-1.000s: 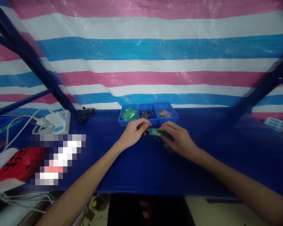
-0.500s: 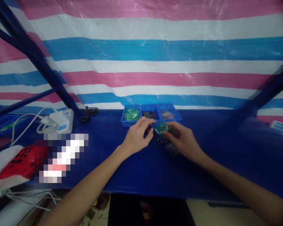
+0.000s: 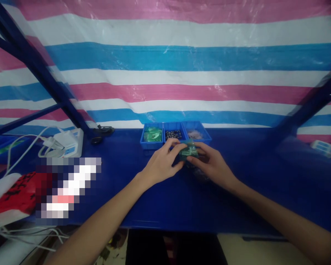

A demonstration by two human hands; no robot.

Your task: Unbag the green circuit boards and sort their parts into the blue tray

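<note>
A small green plastic packet (image 3: 189, 151) is held between my two hands, above the blue table just in front of the bins. My right hand (image 3: 216, 165) pinches its right side, thumb in front and fingers behind. At its left side, the fingers and thumb of my left hand (image 3: 160, 162) close on the packet. Something dark and partly see-through hangs or lies below my right hand; I cannot make out what it is. Just behind are three joined blue bins (image 3: 151, 146), with green packets (image 3: 153, 134), small dark metal-looking pieces (image 3: 173, 134) and pale small pieces (image 3: 194, 134).
On the left stand a white power strip (image 3: 77, 141) with plugged cables and a black object (image 3: 105, 129). A red and white bag (image 3: 19, 193) lies by a blurred-out patch. Blue frame posts rise at both sides, before a striped sheet (image 3: 182, 59).
My left hand has moved right and now grips the green packet, which my right hand alone held before. The view has shifted slightly.
</note>
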